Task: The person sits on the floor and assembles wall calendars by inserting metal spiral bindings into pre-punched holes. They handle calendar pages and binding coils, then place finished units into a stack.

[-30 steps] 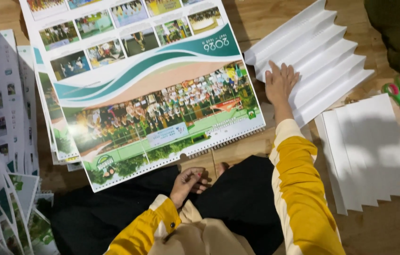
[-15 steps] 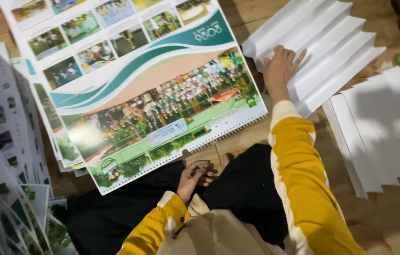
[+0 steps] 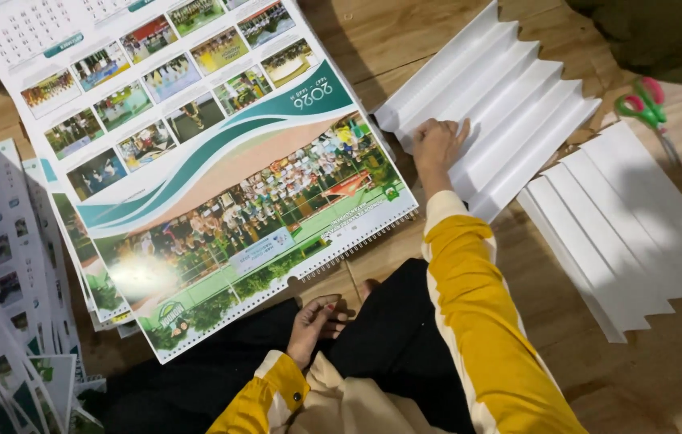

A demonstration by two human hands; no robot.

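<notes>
Wooden floor (image 3: 405,48) bears calendar (image 3: 220,185) and pleated white paper (image 3: 510,104).

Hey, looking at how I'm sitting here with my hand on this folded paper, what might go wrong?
The right hand presses on the pleated white sheet; leaning harder could flatten or skew its creases. The green and pink scissors lie on the floor near the second folded sheet, so a blind reach that way might meet the blades. The big wall calendar overlaps loose pages and may slide if nudged.
</notes>
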